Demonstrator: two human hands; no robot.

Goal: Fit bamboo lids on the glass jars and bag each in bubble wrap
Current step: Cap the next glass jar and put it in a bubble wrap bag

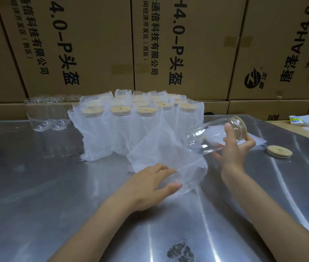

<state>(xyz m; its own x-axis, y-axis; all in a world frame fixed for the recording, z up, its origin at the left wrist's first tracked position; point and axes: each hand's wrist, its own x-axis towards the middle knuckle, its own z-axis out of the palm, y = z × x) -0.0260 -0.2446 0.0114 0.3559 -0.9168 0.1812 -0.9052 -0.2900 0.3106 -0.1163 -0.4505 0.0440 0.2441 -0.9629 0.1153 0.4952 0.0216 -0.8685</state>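
Glass jar (pixel 214 135), lidded, lies tilted in the right hand (pixel 233 148), clear of the steel table (pixel 36 186) toward its right side; fingers and thumb are curled round the jar's upper body just below the bamboo lid, base aimed at the bag. Nearer the front edge, the left hand (pixel 149 188) pinches the mouth of a bubble-wrap bag (pixel 168 157), thumb and fingers holding it open.

Assessment: the glass is rigid, smooth and breakable, probably slippery; a firm wrap around the body, not the lid, seems safest. The bag is limp and light and needs its mouth held apart.

A loose bamboo lid (pixel 279 151) rests near the right edge. Beyond, bagged jars (pixel 131 125) stand grouped mid-table. Bare jars (pixel 46 114) stand at the far left. Printed cartons (pixel 93 44) form the backdrop.
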